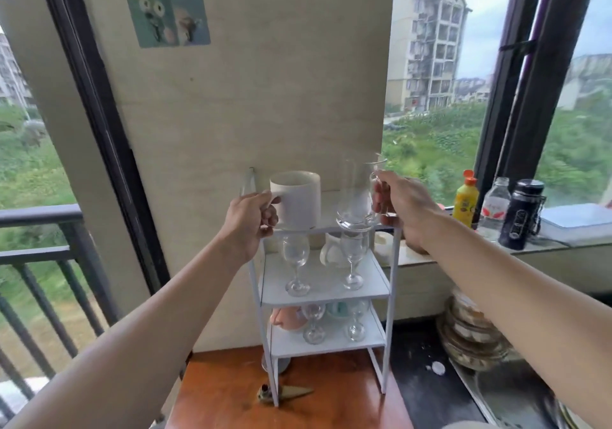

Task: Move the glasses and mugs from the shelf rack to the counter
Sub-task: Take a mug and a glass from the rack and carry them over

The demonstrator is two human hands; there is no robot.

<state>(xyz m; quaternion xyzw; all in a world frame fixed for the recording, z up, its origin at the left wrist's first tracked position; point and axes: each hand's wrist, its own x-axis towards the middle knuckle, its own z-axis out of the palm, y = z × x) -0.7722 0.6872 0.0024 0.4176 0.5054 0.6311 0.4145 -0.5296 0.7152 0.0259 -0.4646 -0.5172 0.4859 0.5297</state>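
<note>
A white three-tier shelf rack [394, 263] stands on a wooden counter [324, 405]. My left hand [250, 221] grips the handle of a white mug [298, 200] on the top tier. My right hand [402, 205] holds the handle of a clear glass mug [356, 193], tilted just above the top tier's right side. Two wine glasses [296, 264] [353, 259] and a white jug [329, 251] stand on the middle tier. The bottom tier holds two more stemmed glasses [313, 324] [357, 322], a pink mug [288, 319] and a teal cup [337, 307].
A window ledge [463, 253] to the right carries an orange juice bottle [465, 201], a water bottle [495, 208], a black flask [521, 215] and a book [578, 221]. Stacked plates [470, 336] sit below. A small cone-shaped object [284, 393] lies on the counter. A railing [43, 256] is at left.
</note>
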